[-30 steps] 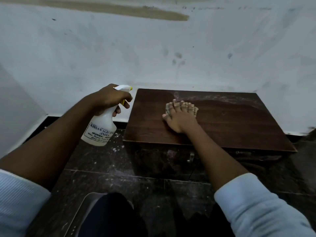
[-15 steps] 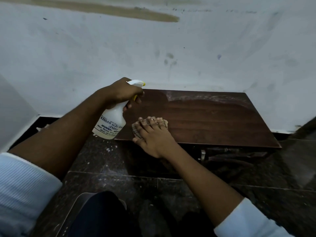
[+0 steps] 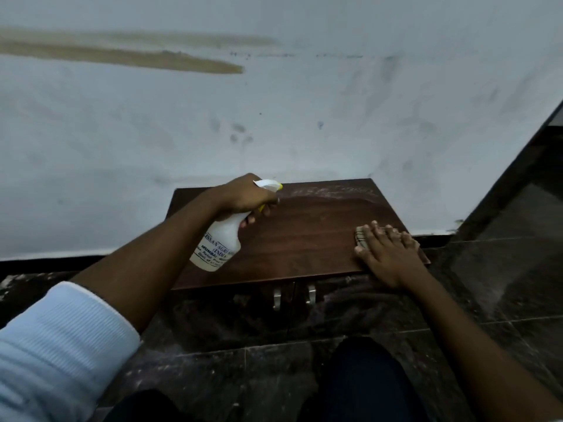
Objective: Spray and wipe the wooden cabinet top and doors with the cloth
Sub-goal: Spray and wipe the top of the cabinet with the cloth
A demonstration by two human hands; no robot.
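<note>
A low wooden cabinet stands against the wall, its dark brown top [image 3: 304, 239] facing me. My left hand [image 3: 246, 196] grips a white spray bottle [image 3: 217, 243] with a yellow nozzle, held tilted over the left half of the top. My right hand [image 3: 387, 254] lies flat on a small checked cloth [image 3: 361, 239] at the top's front right corner; only the cloth's left edge shows past my fingers. A pale dusty band [image 3: 329, 190] runs along the back edge of the top. Two metal handles [image 3: 294, 295] mark the doors below.
A stained white wall [image 3: 274, 117] rises right behind the cabinet. The dark tiled floor [image 3: 228, 360] spreads around it, with white specks at the left. A dark glossy panel [image 3: 518, 214] slants up at the right. My knees [image 3: 359, 379] are near the bottom edge.
My right hand has slid the cloth from the front left of the top across to the front right corner. The left hand with the bottle has moved right, over the top.
</note>
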